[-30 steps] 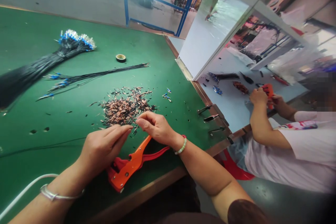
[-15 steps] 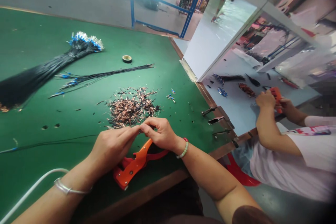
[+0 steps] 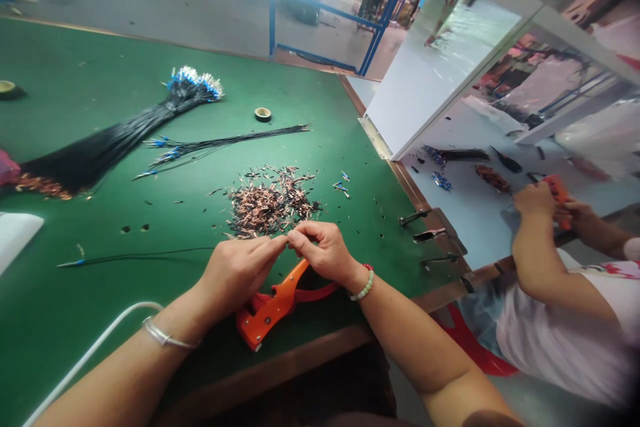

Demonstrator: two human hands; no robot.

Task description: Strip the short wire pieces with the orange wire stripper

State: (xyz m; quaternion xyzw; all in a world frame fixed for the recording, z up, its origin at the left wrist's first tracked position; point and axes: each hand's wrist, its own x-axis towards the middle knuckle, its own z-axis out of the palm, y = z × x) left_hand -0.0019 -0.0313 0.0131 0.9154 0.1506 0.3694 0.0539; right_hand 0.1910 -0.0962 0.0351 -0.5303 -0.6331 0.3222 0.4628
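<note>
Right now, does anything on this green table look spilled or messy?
Yes. Small black scraps lie scattered across the green mat, away from the heap of copper-coloured wire scraps, so they look spilled.

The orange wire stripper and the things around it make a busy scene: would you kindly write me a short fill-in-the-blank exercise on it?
The beaded bracelet is on the person's ____ wrist.
The heap of copper-ended wire clippings lies on a ____ work surface.
The co-worker's hand grips a tool of ____ colour.
Missing words: right; green; orange.
</note>
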